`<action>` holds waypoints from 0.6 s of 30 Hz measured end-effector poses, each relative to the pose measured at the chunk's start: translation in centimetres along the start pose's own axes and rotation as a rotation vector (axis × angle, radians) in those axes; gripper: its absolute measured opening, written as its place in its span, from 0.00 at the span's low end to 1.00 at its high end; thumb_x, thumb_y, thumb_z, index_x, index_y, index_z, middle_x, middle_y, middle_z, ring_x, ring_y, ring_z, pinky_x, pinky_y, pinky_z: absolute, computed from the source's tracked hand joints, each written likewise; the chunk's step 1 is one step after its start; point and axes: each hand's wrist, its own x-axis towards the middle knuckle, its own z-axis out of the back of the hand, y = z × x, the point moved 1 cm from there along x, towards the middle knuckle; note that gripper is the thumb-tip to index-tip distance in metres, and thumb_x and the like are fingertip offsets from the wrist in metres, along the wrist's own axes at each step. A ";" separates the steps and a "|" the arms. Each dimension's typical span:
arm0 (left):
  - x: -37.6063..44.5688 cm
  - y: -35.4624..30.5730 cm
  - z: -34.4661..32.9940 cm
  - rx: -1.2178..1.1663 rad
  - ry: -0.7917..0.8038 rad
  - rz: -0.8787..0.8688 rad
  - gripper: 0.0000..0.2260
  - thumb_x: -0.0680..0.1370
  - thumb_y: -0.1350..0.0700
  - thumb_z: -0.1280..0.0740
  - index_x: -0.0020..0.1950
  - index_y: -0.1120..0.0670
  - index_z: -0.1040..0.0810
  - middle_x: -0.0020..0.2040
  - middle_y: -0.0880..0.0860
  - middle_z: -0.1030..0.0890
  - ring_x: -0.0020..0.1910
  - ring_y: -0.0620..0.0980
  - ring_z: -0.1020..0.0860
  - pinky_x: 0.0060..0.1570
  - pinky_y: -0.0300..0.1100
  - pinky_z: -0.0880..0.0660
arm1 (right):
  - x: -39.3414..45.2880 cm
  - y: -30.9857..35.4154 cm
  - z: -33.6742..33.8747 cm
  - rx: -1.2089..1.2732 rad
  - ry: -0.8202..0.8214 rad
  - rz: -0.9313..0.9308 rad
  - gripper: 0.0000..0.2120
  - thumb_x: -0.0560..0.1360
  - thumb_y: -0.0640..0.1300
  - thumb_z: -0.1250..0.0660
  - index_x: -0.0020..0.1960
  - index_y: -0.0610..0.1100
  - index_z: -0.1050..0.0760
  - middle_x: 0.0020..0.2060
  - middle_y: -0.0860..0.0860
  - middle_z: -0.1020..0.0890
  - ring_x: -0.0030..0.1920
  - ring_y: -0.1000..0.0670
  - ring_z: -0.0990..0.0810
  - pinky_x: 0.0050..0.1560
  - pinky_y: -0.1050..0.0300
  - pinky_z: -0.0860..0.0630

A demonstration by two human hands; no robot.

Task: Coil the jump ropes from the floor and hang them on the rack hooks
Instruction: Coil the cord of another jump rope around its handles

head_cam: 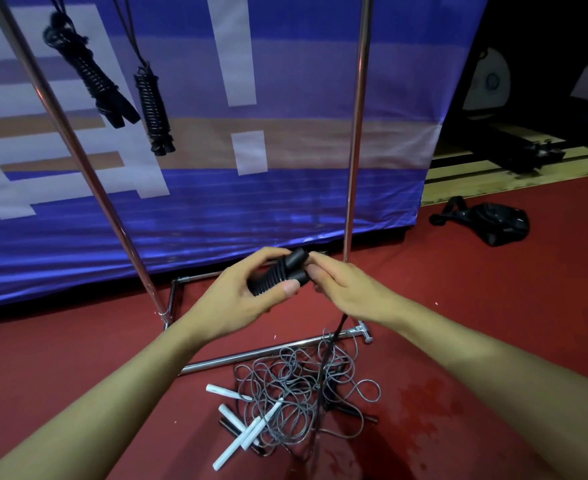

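A left hand (247, 292) grips two ribbed black handles (280, 273) together while the right hand (341, 289) pinches their limp, light cord (332, 341) — seemingly best controlled at the stiff handles.

Open space lies between the rack's two poles (354, 133), above the hands. Two coiled ropes (154, 109) hang at upper left, a banner (285, 202) blocks the way behind, and a rope tangle (296, 393) covers the floor (493, 306) by the base bar (268, 351).
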 end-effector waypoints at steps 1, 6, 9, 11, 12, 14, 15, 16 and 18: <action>0.1 0.1 0.1 -0.022 -0.034 0.027 0.14 0.78 0.44 0.28 0.62 0.43 0.23 0.35 0.46 0.20 0.29 0.43 0.25 0.32 0.35 0.28 | 0.0 0.3 0.1 -0.031 -0.001 0.032 0.11 0.86 0.50 0.43 0.67 0.53 0.30 0.42 0.64 0.20 0.43 0.62 0.22 0.51 0.57 0.25; 0.5 0.5 0.2 0.030 -0.109 0.100 0.13 0.77 0.45 0.28 0.56 0.49 0.25 0.29 0.44 0.23 0.25 0.42 0.29 0.31 0.33 0.31 | -0.2 0.4 -0.8 -0.163 0.060 0.042 0.05 0.84 0.46 0.39 0.54 0.51 0.36 0.36 0.56 0.22 0.36 0.55 0.25 0.45 0.46 0.26; 0.5 1.7 0.4 0.190 -0.130 0.111 0.16 0.74 0.36 0.28 0.55 0.43 0.25 0.34 0.43 0.20 0.29 0.42 0.27 0.36 0.39 0.28 | -0.3 0.6 -0.5 -0.158 0.077 -0.028 0.06 0.85 0.44 0.41 0.49 0.47 0.33 0.31 0.55 0.21 0.31 0.57 0.24 0.40 0.51 0.26; 0.6 2.1 0.1 0.302 -0.125 0.110 0.19 0.72 0.32 0.30 0.56 0.40 0.26 0.35 0.44 0.19 0.29 0.42 0.28 0.37 0.39 0.28 | -0.3 1.0 -0.1 -0.174 0.100 -0.087 0.08 0.85 0.45 0.42 0.48 0.48 0.30 0.31 0.56 0.20 0.32 0.59 0.23 0.43 0.52 0.23; 0.7 2.1 0.0 0.345 -0.131 0.114 0.20 0.72 0.30 0.31 0.57 0.39 0.27 0.35 0.45 0.19 0.29 0.43 0.27 0.37 0.39 0.28 | -0.2 1.1 0.0 -0.192 0.100 -0.106 0.08 0.85 0.46 0.42 0.47 0.48 0.29 0.32 0.56 0.20 0.33 0.59 0.23 0.45 0.52 0.23; 0.9 2.1 -0.1 0.410 -0.152 0.125 0.22 0.72 0.28 0.32 0.58 0.39 0.27 0.34 0.45 0.20 0.31 0.44 0.25 0.38 0.43 0.26 | 0.0 1.3 0.0 -0.256 0.093 -0.139 0.08 0.84 0.49 0.41 0.48 0.49 0.28 0.34 0.56 0.20 0.38 0.57 0.22 0.48 0.51 0.24; 1.0 2.2 -0.1 0.429 -0.154 0.133 0.23 0.72 0.27 0.33 0.59 0.39 0.27 0.34 0.45 0.21 0.33 0.46 0.24 0.39 0.44 0.26 | 0.0 1.5 0.0 -0.298 0.094 -0.158 0.07 0.84 0.51 0.40 0.50 0.49 0.27 0.37 0.55 0.20 0.41 0.52 0.20 0.49 0.50 0.23; 1.1 2.2 -0.1 0.435 -0.147 0.143 0.24 0.72 0.27 0.34 0.60 0.39 0.27 0.35 0.45 0.21 0.35 0.48 0.23 0.39 0.45 0.26 | -0.1 1.8 0.0 -0.352 0.094 -0.166 0.07 0.82 0.52 0.39 0.52 0.49 0.28 0.40 0.52 0.19 0.43 0.47 0.20 0.48 0.48 0.22; 1.3 2.2 -0.3 0.432 -0.143 0.164 0.24 0.72 0.26 0.35 0.61 0.38 0.27 0.36 0.45 0.20 0.37 0.49 0.22 0.40 0.44 0.27 | -0.4 2.6 -0.1 -0.490 0.082 -0.153 0.11 0.81 0.53 0.39 0.56 0.46 0.30 0.45 0.47 0.19 0.45 0.40 0.19 0.45 0.46 0.23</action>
